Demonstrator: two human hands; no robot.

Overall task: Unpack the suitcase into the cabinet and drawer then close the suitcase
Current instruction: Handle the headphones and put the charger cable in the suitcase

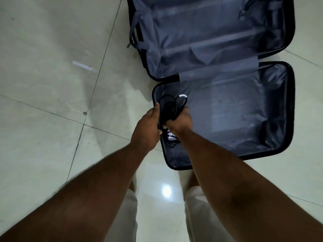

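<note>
A black hard-shell suitcase point(290, 109) lies wide open on the floor, both halves lined in grey fabric and showing nothing inside except at the near left corner. There, my left hand point(146, 128) and my right hand point(178, 122) together grip a bundle of coiled black cable point(170, 106) with a white band on one loop. The bundle is held just above the near half's left corner. A loose end of cable and a small striped piece hang below my hands. No cabinet or drawer is in view.
Glossy pale floor tiles point(52, 84) stretch to the left and front of the suitcase. The far half has loose grey straps point(136, 32) along its left side. My legs in light shorts point(197, 206) stand at the near edge.
</note>
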